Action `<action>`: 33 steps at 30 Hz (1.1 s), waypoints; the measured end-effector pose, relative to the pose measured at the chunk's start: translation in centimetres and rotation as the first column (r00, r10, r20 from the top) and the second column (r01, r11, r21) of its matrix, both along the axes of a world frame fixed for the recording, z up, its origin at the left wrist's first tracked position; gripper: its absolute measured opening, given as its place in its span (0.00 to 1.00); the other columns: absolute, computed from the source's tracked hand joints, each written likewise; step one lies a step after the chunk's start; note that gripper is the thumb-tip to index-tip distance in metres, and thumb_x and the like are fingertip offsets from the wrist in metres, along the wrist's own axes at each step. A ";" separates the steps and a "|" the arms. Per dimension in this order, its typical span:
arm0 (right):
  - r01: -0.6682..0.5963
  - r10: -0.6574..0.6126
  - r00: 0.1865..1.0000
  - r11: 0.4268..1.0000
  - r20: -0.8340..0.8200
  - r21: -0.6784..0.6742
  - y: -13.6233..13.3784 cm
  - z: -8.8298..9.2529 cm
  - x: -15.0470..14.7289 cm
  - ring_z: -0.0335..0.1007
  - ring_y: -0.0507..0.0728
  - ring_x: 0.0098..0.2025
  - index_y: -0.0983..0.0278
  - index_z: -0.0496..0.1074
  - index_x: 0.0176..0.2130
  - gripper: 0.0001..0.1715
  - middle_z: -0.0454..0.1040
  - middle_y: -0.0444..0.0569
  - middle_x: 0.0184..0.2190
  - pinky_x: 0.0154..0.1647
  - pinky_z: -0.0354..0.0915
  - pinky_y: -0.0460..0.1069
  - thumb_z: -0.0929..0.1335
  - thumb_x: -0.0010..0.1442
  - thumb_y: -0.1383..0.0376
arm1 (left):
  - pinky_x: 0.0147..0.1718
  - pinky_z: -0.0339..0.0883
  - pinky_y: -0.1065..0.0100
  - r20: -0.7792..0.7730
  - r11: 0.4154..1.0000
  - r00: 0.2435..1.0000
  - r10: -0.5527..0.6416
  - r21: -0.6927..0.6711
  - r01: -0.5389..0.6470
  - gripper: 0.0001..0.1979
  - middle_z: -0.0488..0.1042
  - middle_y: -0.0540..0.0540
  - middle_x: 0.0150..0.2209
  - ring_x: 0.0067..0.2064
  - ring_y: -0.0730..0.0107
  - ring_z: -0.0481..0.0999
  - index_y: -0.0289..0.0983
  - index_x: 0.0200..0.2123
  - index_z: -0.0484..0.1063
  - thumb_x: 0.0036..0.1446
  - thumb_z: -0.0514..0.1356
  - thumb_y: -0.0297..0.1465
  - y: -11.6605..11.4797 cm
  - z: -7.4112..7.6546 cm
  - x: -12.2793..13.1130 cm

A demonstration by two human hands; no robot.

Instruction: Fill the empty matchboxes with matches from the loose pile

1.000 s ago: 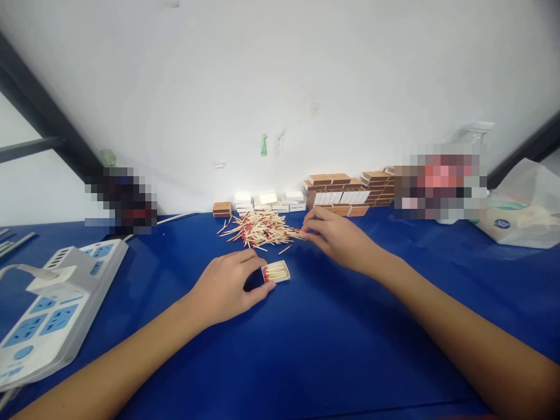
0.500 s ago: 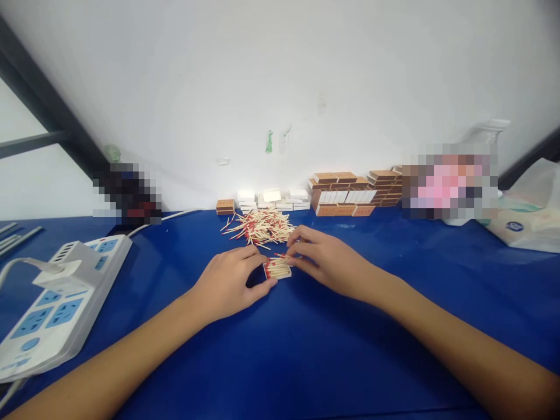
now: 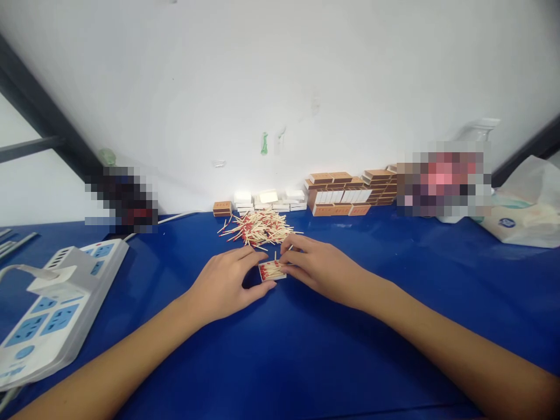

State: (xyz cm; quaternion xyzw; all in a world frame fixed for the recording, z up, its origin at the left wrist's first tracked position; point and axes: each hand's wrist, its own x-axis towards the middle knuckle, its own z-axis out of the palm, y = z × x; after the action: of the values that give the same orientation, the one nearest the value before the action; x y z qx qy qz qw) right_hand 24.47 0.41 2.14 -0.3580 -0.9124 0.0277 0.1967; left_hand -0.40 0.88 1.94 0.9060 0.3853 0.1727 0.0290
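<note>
A small white matchbox tray (image 3: 276,279) lies on the blue table with red-headed matches (image 3: 270,270) in it. My left hand (image 3: 225,281) grips the tray from the left, thumb at its near side and fingers at its far side. Over the tray's right end, my right hand (image 3: 328,267) is closed in a pinch on matches, partly hidden by the fingers. One match stands up near these fingertips. Just behind the hands is a loose pile of matches (image 3: 262,227).
White trays (image 3: 269,201) are stacked against the wall, beside one brown matchbox (image 3: 222,208). More brown matchboxes (image 3: 341,209) are piled to their right. A white power strip (image 3: 94,303) lies at left, a tissue pack (image 3: 520,221) at far right.
The matches at my right fingertips have shifted, and one now points upward. Both hands stay at the tray. The whole view has moved slightly.
</note>
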 end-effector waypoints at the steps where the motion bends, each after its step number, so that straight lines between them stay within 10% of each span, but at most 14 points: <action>1: 0.001 -0.001 1.000 1.000 0.004 -0.008 0.0 0.0 0.0 0.75 0.57 0.43 0.63 0.77 0.43 0.12 0.74 0.54 0.47 0.44 0.71 0.52 0.64 0.74 0.65 | 0.35 0.71 0.63 0.003 1.000 1.000 -0.017 -0.002 0.017 0.20 0.78 0.46 0.40 0.36 0.64 0.78 0.39 0.53 0.77 0.66 0.63 0.45 0.0 0.0 0.0; 33: 0.032 -0.047 0.990 0.993 -0.130 -0.116 0.2 0.4 0.6 0.75 0.56 0.37 0.63 0.79 0.43 0.11 0.80 0.50 0.37 0.39 0.67 0.50 0.66 0.72 0.66 | 0.33 0.71 0.65 0.045 0.998 0.998 -0.054 0.015 0.054 0.16 0.79 0.47 0.39 0.35 0.67 0.78 0.39 0.51 0.80 0.68 0.62 0.42 0.0 -0.2 0.2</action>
State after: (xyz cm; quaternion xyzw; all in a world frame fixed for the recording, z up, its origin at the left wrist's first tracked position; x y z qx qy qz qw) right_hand 25.03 0.59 2.50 -0.3839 -0.8870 0.0993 0.2367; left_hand -0.22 0.91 1.75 0.9121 0.3588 0.1951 0.0364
